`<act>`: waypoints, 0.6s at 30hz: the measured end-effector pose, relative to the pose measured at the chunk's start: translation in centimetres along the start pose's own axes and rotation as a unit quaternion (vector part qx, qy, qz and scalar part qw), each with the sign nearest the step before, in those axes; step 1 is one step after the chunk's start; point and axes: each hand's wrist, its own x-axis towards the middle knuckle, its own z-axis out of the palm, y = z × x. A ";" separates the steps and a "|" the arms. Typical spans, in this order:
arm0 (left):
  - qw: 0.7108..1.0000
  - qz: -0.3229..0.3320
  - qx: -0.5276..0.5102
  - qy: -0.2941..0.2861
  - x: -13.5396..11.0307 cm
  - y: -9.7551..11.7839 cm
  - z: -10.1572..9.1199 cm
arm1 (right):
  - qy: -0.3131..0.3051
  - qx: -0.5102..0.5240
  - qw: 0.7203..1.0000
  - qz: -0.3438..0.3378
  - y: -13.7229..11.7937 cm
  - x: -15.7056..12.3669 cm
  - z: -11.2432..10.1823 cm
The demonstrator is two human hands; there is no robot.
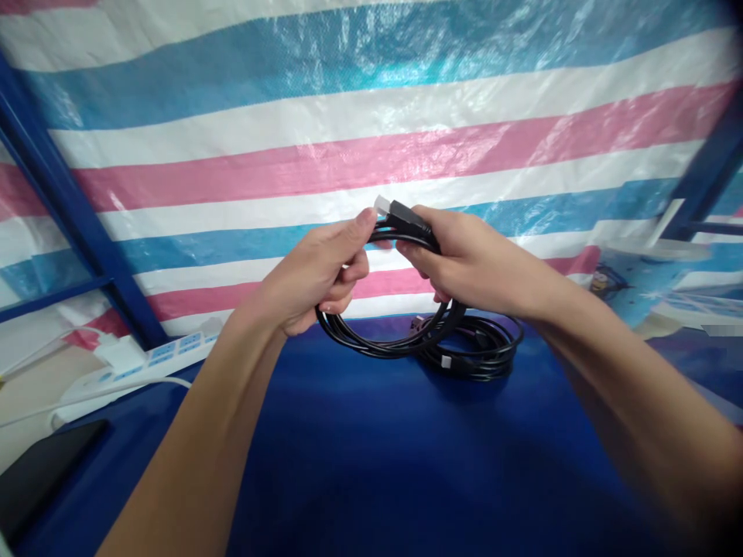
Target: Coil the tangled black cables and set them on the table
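A coiled black cable [383, 340] hangs in the air above a blue table [371, 464]. My left hand [316, 271] is closed around the coil's left side, thumb on top. My right hand [464, 259] grips the coil's upper right side and pinches the cable's black plug [403, 215], whose silver tip points up and left between the two hands. A second coil of black cable [481, 352] lies flat on the table just behind and to the right, with a small white end showing.
A white power strip [145, 363] with blue sockets and a plugged-in white adapter lies at the left edge. A dark flat object [40, 472] sits at the near left. A striped tarp [371, 116] hangs behind, framed by blue posts [63, 201].
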 end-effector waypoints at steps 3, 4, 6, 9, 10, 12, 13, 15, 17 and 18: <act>0.993 0.067 0.098 0.027 0.0 -0.1 0.2 | 0.012 -0.020 0.999 0.024 0.0 0.0 0.2; 0.985 0.086 0.143 0.034 0.0 -0.1 0.2 | 0.016 -0.019 0.999 0.040 -0.1 0.0 0.3; 0.963 0.116 0.238 0.042 0.0 -0.1 0.2 | 0.002 -0.014 0.996 0.082 -0.2 0.0 0.7; 0.925 0.141 0.350 0.043 0.1 0.0 0.0 | -0.045 -0.036 0.991 0.119 -0.4 0.0 1.3; 0.917 0.142 0.371 0.039 0.1 0.0 -0.1 | -0.057 -0.043 0.991 0.114 -0.4 0.0 1.4; 0.917 0.140 0.373 0.036 0.0 0.2 -0.2 | -0.055 -0.031 0.994 0.088 -0.5 0.0 1.7; 0.925 0.135 0.353 0.036 -0.1 0.3 -0.2 | -0.043 -0.012 0.996 0.072 -0.5 0.0 1.7; 0.954 0.116 0.273 0.029 -0.4 0.5 -0.1 | -0.001 0.020 0.999 0.041 -0.5 0.1 1.6; 0.983 0.093 0.160 -0.004 -0.6 0.6 0.0 | 0.056 -0.001 0.998 0.014 -0.4 0.2 1.3; 0.991 0.081 0.107 -0.030 -0.7 0.6 0.1 | 0.070 -0.027 0.997 0.005 -0.3 0.2 1.3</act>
